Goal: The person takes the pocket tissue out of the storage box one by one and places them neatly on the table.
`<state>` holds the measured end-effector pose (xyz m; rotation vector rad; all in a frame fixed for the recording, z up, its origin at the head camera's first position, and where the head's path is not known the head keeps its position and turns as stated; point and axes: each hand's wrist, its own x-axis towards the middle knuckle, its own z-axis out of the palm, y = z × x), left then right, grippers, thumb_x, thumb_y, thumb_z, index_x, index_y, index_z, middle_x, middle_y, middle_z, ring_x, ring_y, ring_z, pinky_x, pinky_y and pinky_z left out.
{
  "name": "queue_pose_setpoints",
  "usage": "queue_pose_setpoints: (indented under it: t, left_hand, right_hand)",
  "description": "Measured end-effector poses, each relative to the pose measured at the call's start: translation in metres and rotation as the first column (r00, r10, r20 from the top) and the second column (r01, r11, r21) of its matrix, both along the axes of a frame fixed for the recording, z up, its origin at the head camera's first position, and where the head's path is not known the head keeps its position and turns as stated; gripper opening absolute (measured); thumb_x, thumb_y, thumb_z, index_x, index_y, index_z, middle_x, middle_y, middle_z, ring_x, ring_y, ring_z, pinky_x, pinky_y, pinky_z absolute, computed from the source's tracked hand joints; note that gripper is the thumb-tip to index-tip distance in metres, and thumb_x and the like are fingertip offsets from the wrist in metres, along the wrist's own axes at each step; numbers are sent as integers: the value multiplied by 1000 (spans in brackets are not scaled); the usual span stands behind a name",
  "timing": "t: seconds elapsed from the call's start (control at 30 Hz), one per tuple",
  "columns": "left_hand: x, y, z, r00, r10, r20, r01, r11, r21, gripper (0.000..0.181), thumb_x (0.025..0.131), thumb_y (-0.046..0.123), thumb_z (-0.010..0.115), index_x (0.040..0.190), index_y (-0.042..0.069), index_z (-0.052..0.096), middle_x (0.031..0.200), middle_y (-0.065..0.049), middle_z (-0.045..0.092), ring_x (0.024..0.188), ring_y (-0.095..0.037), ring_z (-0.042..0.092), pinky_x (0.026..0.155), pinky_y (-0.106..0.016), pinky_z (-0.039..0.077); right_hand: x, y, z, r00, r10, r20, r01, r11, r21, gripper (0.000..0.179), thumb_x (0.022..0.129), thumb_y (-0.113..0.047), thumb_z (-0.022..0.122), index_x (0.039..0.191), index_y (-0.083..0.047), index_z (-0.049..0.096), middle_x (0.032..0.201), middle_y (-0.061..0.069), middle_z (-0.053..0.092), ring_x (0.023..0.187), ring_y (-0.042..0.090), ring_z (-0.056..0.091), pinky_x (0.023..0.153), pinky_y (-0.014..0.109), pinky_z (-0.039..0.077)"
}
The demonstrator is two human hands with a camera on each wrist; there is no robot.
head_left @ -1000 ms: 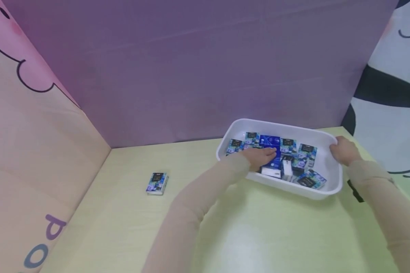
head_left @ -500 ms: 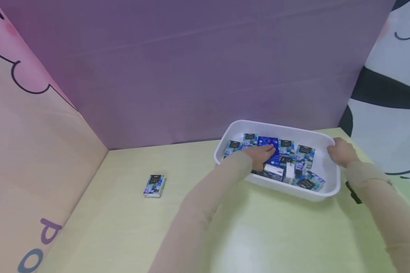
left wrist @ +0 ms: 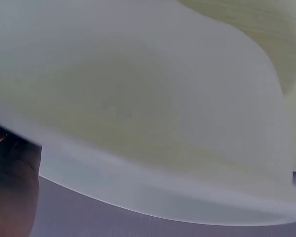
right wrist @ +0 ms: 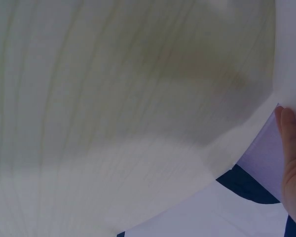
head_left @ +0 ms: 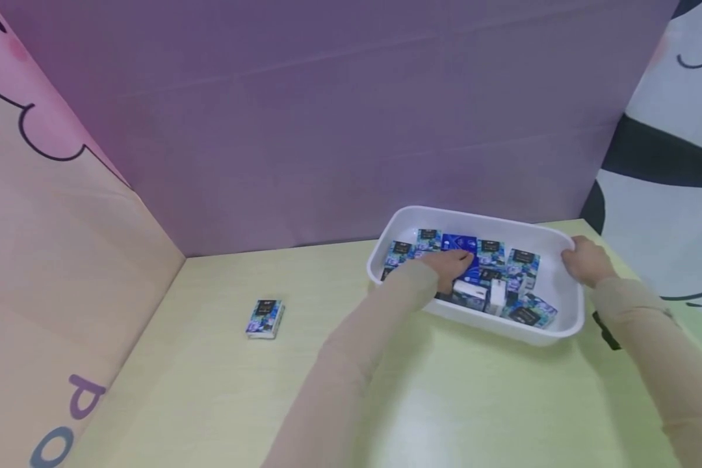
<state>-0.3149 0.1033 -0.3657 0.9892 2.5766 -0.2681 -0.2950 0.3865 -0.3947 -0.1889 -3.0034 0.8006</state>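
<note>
A white plastic tray (head_left: 532, 335) stands near the table's back edge, holding several small floral-printed packs (head_left: 522, 268) with black labels. A plain dark-blue pack (head_left: 472, 273) lies among them, partly covered by my left hand (head_left: 446, 265). That hand reaches over the tray's near side, its fingers bent down among the packs; their tips are hidden. In the left wrist view, the tray's outer wall (left wrist: 138, 98) hides most of what it touches. My right hand (head_left: 586, 261) grips the tray's right rim; the right wrist view shows its fingers (right wrist: 290, 133) against the white wall.
One floral pack (head_left: 265, 318) lies alone on the pale wood table (head_left: 210, 390), left of the tray. A purple panel (head_left: 327, 130) rises behind the table. Printed side panels stand left and right. A small black object (head_left: 607, 331) lies near my right forearm.
A white-sided pack beside my left hand has turned and shifted. My left fingers, stretched over the blue pack earlier, now bend downward. The right hand keeps its hold on the rim.
</note>
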Motion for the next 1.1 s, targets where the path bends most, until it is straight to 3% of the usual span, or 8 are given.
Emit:
queue_pose_setpoints:
  t: [0.17,0.23,0.4,0.7,1.1]
  left_hand:
    - [11,-7,12,1000,27,13,-28,999,38,69,95,22,45,147,27,-1,154,11,2,141,-5,6,115,-20,5]
    - [10,-7,12,1000,27,11,-28,999,40,71,94,21,47,147,26,0,154,10,3,141,-6,7,115,-20,6]
    - [1,-4,6,1000,12,6,-12,999,31,82,89,18,57,147,25,0,154,9,3,141,-7,8,115,-19,7]
    - [-8,-8,4,999,-33,-27,34,999,30,84,88,24,58,148,20,-2,155,4,3,141,-10,8,115,-21,7]
    - [-9,-32,23,988,-116,-100,124,990,68,83,89,24,55,148,10,-1,155,-4,3,142,-16,7,116,-23,5]
  right_hand:
    - [-1,0,-2,1000,-5,13,5,1000,-10,53,90,-15,32,124,26,26,105,42,45,90,53,52,80,58,47]
    - [-2,1,-3,1000,-7,14,7,1000,-9,53,91,-15,31,125,25,25,106,42,44,91,53,52,81,59,46]
    - [-2,2,-1,1000,-10,4,10,1000,2,52,91,-15,31,124,25,27,104,41,45,90,52,52,80,59,46]
    - [-1,2,1,1000,-11,0,11,1000,12,52,90,-16,31,123,25,29,105,41,45,92,53,50,84,60,43]
    - [-1,2,-1,1000,-8,26,8,1000,2,53,91,-16,30,125,25,26,106,41,44,92,53,50,84,60,43]
